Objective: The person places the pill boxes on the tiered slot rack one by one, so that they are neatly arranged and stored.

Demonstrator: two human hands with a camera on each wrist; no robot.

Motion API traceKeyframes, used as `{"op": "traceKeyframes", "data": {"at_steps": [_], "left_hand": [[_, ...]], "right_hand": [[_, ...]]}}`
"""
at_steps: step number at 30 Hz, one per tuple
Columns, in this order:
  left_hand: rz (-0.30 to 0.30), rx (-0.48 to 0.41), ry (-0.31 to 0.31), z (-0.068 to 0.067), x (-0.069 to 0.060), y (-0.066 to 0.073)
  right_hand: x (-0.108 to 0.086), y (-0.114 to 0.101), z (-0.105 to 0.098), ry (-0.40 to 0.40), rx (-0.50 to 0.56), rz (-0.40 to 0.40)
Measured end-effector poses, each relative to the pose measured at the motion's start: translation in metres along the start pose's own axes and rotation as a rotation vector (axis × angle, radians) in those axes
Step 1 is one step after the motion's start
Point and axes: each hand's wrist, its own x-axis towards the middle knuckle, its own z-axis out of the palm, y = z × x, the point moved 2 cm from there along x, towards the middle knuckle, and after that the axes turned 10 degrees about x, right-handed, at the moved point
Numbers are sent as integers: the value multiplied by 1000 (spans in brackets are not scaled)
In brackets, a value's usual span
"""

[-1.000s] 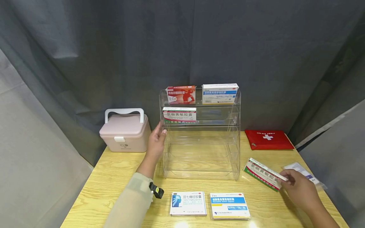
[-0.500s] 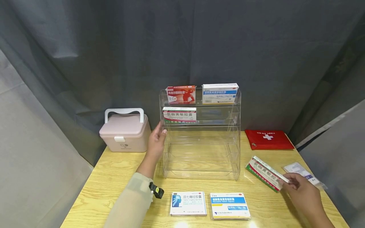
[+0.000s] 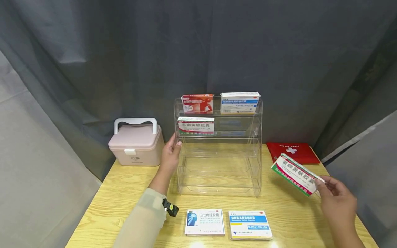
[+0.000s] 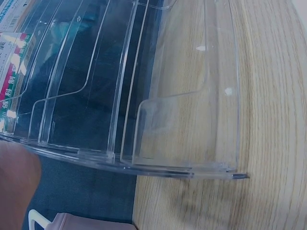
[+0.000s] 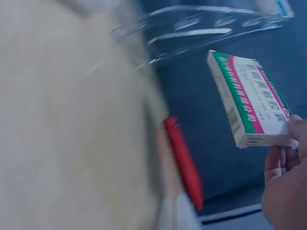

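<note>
A white, green and red medicine box (image 3: 293,175) is pinched at its right end by my right hand (image 3: 338,201). It hangs tilted above the right side of the table. The right wrist view shows thumb on top of the box (image 5: 249,96) and fingers beneath. My left hand (image 3: 170,156) grips the left side of a clear tiered display rack (image 3: 217,189), thumb in front. On the rack stand a red box (image 3: 197,104) and a blue-white box (image 3: 240,103) on the top tier. A matching green-red box (image 3: 195,126) stands at left one tier below.
A white-blue medicine box (image 3: 204,222) and a blue-yellow one (image 3: 250,225) lie flat in front of the rack. A pink lidded case (image 3: 134,144) stands left of it. The red first aid pouch (image 3: 291,151) lies to the right, and a dark curtain (image 3: 198,44) hangs behind.
My right hand has raised the medicine box up and slightly rightward, turning its front more toward the head camera. The plastic-wrapped packet behind that hand is out of sight. My left hand stays put.
</note>
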Motion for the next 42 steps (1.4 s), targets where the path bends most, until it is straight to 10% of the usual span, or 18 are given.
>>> {"op": "traceKeyframes", "data": {"at_steps": [6, 13, 26, 42], "left_hand": [[5, -8, 1, 1, -1, 1], [12, -3, 2, 1, -1, 2], [-6, 11, 2, 0, 1, -1], [17, 5, 0, -1, 1, -2]], "right_hand": [[-1, -51, 12, 38, 239, -19], [3, -127, 49, -52, 434, -230], [13, -220, 129, -309, 133, -737], [25, -216, 173, -363, -93, -951]]}}
